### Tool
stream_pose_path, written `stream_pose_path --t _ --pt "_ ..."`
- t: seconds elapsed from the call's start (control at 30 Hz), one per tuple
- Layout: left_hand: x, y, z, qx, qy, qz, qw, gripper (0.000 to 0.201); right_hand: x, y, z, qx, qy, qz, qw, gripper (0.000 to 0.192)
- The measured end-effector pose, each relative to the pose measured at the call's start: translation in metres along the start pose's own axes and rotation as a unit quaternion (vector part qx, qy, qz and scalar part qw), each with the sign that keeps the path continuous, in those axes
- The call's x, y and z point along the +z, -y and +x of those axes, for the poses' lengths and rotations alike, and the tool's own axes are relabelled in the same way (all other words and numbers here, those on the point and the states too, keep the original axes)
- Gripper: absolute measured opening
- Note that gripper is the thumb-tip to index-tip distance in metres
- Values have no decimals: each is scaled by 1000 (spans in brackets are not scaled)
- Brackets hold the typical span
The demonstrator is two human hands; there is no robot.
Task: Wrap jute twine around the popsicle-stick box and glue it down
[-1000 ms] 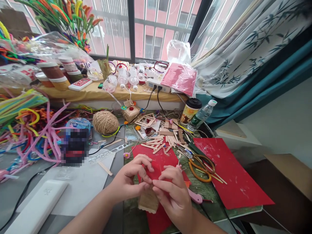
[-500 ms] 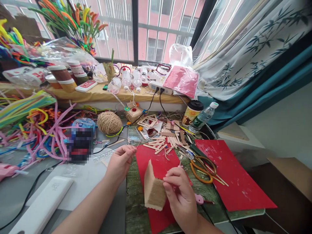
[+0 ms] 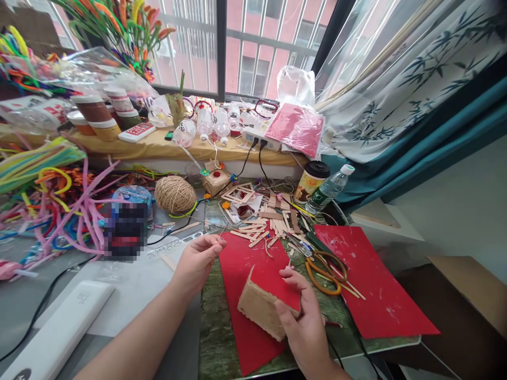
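Observation:
My right hand grips a small tan box-like piece at its right side, thumb on the near face and fingers behind. Its walls look fibrous, with a ragged edge, and it tilts above a red sheet. Red shows beyond its upper edge; whether that is part of the piece I cannot tell. Left of it, my left hand is raised with thumb and fingertips pinched together. Whatever lies between them is too fine to make out. A ball of twine sits behind my left hand.
Wooden craft sticks lie heaped behind the red sheet. To the right are orange-handled scissors, a second red sheet, a lidded cup and a water bottle. A white glue-gun-like pink tool and pipe cleaners are left.
My right hand has turned the tan piece so its long side faces me, and has shifted its grip to the right end. My left hand stays pinched in nearly the same place.

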State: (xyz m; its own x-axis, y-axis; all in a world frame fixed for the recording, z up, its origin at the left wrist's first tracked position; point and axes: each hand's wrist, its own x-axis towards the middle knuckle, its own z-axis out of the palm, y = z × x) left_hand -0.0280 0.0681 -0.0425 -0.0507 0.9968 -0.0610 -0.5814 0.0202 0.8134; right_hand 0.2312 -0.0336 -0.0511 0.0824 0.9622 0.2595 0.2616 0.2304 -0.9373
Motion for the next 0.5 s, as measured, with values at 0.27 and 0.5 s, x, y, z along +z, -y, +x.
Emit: stream_pose_path --t 0.27,0.5 --pt "3 -2 -2 -10 6 -5 1000 32 2 -2 9 6 -5 -37 999 15" --pt "5 1 -11 75 118 215 967 49 3 -1 20 89 -3 36 995 22"
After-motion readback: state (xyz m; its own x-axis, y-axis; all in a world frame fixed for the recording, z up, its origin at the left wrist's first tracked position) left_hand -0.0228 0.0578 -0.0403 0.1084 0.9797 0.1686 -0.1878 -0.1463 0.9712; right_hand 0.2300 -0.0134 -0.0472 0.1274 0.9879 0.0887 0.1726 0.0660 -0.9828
